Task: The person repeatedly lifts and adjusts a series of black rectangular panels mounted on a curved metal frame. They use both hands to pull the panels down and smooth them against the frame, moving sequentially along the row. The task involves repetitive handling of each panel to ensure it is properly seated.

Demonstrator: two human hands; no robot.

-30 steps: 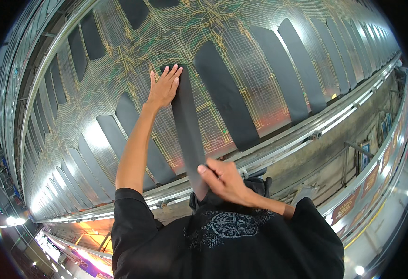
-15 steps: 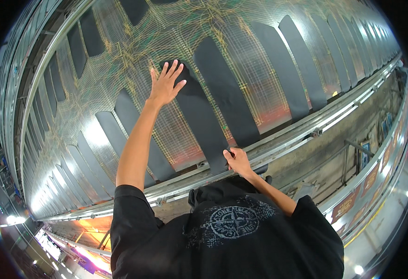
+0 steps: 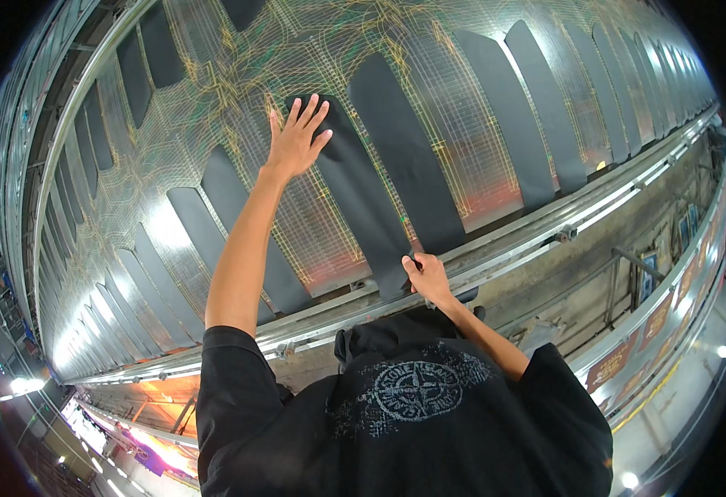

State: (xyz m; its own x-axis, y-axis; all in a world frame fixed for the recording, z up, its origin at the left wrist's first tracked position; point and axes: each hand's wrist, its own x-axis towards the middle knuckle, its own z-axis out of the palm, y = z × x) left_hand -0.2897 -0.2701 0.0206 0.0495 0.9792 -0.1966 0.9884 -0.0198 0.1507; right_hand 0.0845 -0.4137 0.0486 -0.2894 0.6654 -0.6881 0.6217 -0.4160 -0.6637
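Observation:
A long dark strip [image 3: 359, 186] with a rounded far end lies on a metallic table [image 3: 330, 269] covered in fine coloured lines. My left hand [image 3: 294, 147] rests on the strip's far end, its fingers spread. At the near end, by the table's front edge, my right hand [image 3: 427, 278] is closed on the strip's right side, with the thumb on top. What lies inside that fist is partly hidden. Just to the right, apart from the held piece, is another dark strip [image 3: 404, 157].
More dark strips [image 3: 508, 120] lie side by side along the table, with others [image 3: 160, 45] across it at the far side. A metal rail [image 3: 545, 228] runs along the front edge. A panelled barrier [image 3: 628, 356] curves off to the right.
My right hand has shifted slightly right and upward with the strip's near end. My left hand has slid a little toward the far side. Wrinkles near it look smaller.

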